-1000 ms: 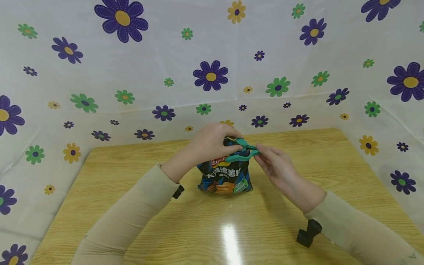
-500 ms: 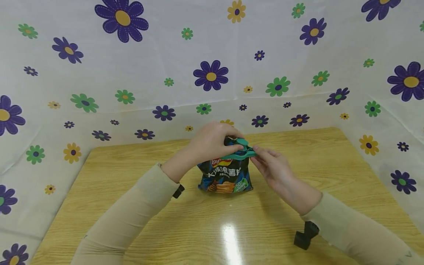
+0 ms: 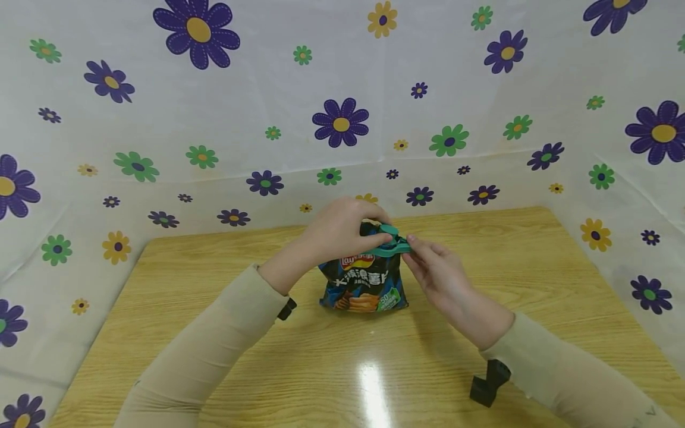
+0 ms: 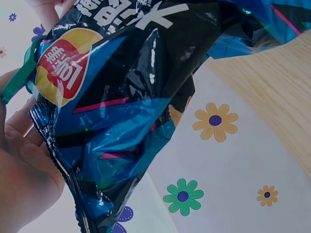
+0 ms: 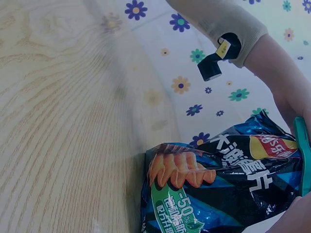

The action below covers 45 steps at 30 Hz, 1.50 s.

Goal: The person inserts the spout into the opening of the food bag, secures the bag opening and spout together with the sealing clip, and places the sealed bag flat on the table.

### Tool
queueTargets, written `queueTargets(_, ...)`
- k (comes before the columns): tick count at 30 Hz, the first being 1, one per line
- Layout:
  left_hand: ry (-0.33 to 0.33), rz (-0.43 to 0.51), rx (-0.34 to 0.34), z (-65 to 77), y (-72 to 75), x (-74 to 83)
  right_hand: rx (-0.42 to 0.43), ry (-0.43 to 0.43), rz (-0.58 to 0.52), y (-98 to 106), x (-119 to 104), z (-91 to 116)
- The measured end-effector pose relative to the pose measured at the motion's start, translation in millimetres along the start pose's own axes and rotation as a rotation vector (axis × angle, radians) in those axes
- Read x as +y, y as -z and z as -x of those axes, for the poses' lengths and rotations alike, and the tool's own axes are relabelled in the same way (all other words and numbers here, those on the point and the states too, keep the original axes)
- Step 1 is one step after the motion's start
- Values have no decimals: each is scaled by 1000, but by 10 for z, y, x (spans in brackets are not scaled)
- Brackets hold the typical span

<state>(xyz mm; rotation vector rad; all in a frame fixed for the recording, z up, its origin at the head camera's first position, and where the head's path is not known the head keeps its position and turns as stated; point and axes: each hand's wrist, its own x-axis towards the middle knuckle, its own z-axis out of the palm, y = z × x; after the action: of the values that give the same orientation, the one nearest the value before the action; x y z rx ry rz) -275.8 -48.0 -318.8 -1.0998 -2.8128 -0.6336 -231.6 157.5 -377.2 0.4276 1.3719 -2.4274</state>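
Note:
A blue and black Lay's potato chip bag [image 3: 365, 284] stands on the table, its printed front towards me. My left hand [image 3: 342, 230] holds the bag's top from the left, thumb in front and fingers reaching behind. A teal bag clip [image 3: 393, 249] lies across the upper part of the bag, below the top edge. Its right end is pinched by my right hand [image 3: 440, 268] between thumb and fingers. The right wrist view shows the clip [image 5: 303, 155] across the bag [image 5: 238, 182] near its top. The clip's left part is hidden behind my left hand in the head view.
The wood-grain table [image 3: 257, 368] reaches back to a white flower-print cloth [image 3: 225, 107] hung behind and at both sides. Black wrist mounts [image 3: 489, 382] stick out from the sleeves.
The clip's arms stood apart a second ago; now they lie close together across the bag. My right hand has moved slightly left with the clip. The left hand has stayed in place.

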Motion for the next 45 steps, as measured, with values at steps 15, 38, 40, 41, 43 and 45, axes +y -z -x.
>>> queueTargets(15,8,10,-8,17,-9,-30,20,-4,-54,-52,48,-15)
queueTargets(38,-7,-9,-17,33,-16,-58,-207,11,-64,76,44,18)
queueTargets(40,-12,-10,-18,34,-17,-63,-217,10,-70,83,41,19)
queueTargets(41,-14,-7,-18,35,-17,-66,-217,7,-73,85,40,21)
queueTargets(43,-17,6,-19,38,-16,-75,-212,1,-80,90,42,18)
queueTargets(45,-11,27,-24,44,-10,-84,-200,-6,-85,94,47,11)
